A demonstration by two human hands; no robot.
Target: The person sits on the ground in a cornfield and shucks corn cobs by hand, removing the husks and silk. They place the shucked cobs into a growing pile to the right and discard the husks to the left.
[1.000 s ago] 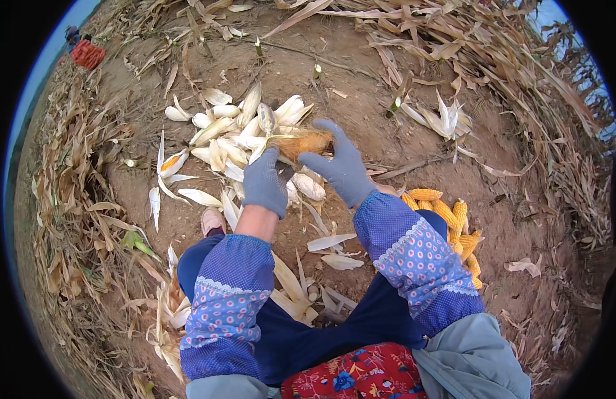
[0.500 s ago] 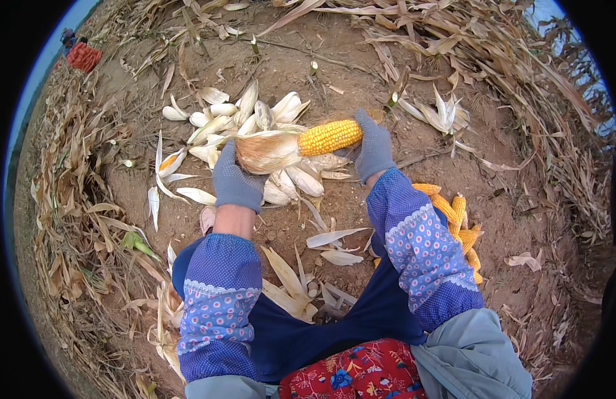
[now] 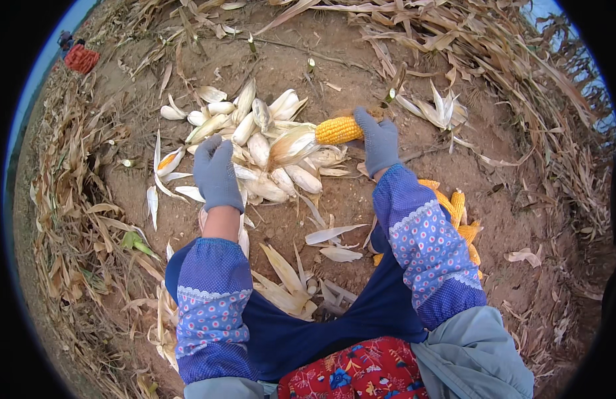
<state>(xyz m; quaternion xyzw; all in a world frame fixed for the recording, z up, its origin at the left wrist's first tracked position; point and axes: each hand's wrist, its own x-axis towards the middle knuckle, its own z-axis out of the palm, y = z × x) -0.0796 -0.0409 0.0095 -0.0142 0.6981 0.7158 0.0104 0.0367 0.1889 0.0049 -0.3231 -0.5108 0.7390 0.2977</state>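
A partly husked corn cob [image 3: 338, 131] is in my gloved right hand [image 3: 379, 137], whose fingers wrap its right end. Bare yellow kernels show along its middle. At its left end, a pale husk with brown silk [image 3: 293, 147] spreads over the pile; whether it is still joined I cannot tell. Left of the pile, my gloved left hand [image 3: 217, 171] is curled, apart from the cob; what its fingers hold, if anything, is hidden. Beneath both hands lies a pile of unhusked corn ears [image 3: 259, 147].
Bare yellow cobs [image 3: 458, 207] lie beyond my right forearm. Loose husks [image 3: 291, 292] are between my legs, and an open husk [image 3: 444, 113] lies at the far right. Cut stalk stubs [image 3: 310, 64] poke from the soil. Dry stalks [image 3: 75, 219] border both sides. A red bundle [image 3: 82, 59] is far left.
My left hand has come off the silk-covered husk and moved left and slightly down. The husk has sunk toward the pile. My right hand keeps the cob, shifted slightly right.
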